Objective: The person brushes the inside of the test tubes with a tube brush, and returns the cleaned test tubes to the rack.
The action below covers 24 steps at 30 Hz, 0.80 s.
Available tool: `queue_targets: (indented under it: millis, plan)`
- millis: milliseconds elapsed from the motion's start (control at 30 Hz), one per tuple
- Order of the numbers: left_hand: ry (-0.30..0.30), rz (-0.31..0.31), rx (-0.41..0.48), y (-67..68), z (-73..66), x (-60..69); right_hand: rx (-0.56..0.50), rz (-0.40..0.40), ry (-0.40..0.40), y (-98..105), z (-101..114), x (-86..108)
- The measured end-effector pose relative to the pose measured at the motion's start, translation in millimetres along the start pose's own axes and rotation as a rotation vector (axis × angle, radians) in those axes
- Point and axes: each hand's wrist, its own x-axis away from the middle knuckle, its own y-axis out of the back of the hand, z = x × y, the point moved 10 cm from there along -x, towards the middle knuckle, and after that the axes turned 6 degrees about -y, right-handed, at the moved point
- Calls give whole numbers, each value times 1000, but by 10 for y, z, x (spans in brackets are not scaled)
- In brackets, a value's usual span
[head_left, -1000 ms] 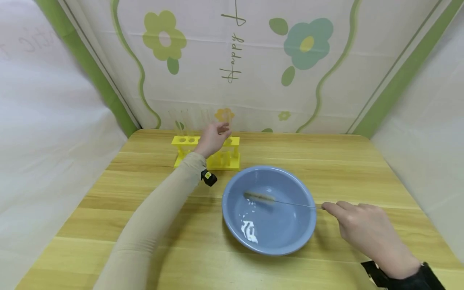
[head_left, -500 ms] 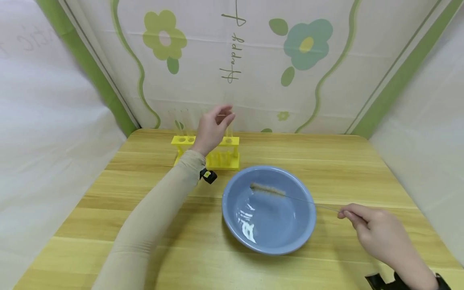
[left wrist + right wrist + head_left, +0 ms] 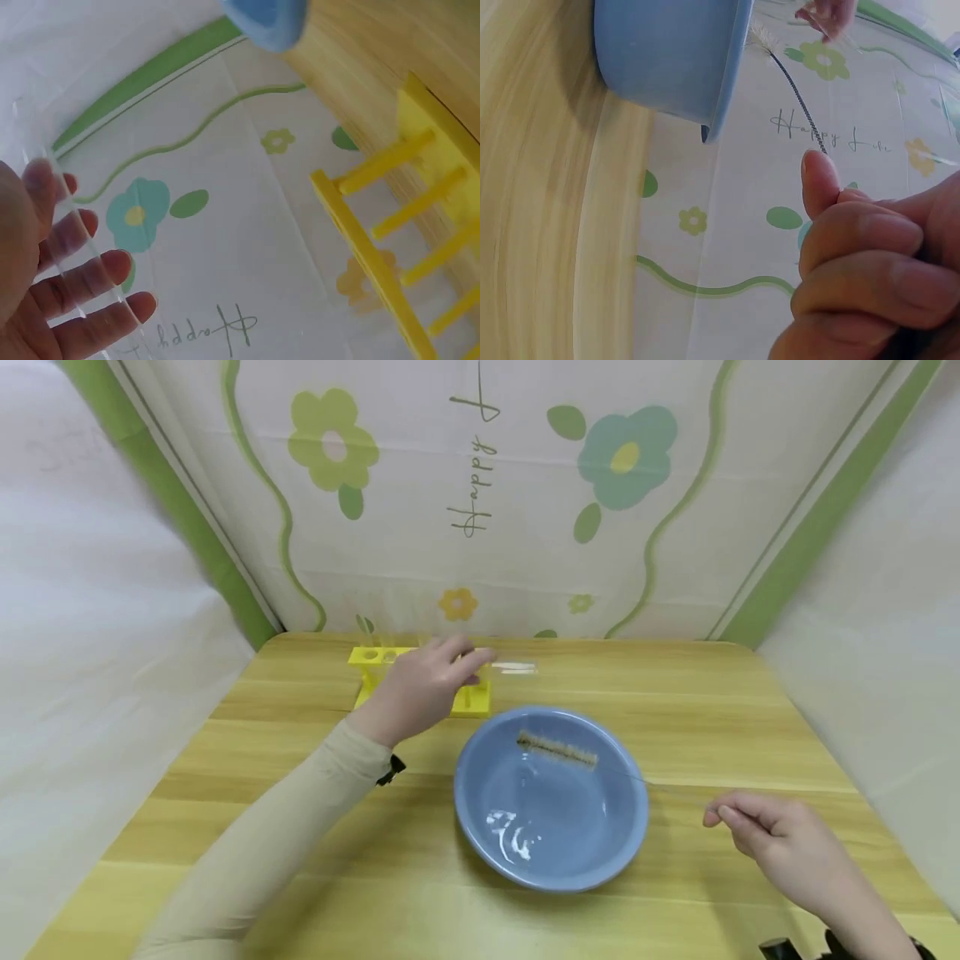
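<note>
My left hand (image 3: 427, 685) grips a clear glass test tube (image 3: 516, 667), tipped to lie nearly level, in front of the yellow rack (image 3: 474, 703). In the left wrist view the tube crosses the curled fingers (image 3: 90, 322). Several other clear tubes (image 3: 386, 628) stand in the rack, partly hidden by this hand. My right hand (image 3: 791, 847) pinches the thin twisted-wire handle (image 3: 799, 101) of a test tube brush. Its tan bristle head (image 3: 557, 750) hangs over the blue basin (image 3: 555, 878), left of that hand.
The basin stands mid-table on the wooden tabletop (image 3: 712, 693), just in front of the rack's right end. A flower-printed curtain (image 3: 480, 560) hangs behind the table, and white sheets (image 3: 862, 593) close off both sides.
My left hand has lifted the test tube up out of the rack, then lowered and tipped it sideways. My right hand has drawn back to the right with the brush.
</note>
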Motion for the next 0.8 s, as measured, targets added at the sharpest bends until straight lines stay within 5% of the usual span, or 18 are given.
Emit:
queue_targets:
  millis: [167, 367, 800]
  plan:
    - [-101, 134, -202, 18, -176, 223, -29, 14, -28, -7, -40, -3]
    - [-166, 194, -349, 30, -321, 374, -57, 8, -22, 45, -86, -3]
    - [-172, 212, -348, -14, -457, 415, -132, -33, 63, 86, 9, 72]
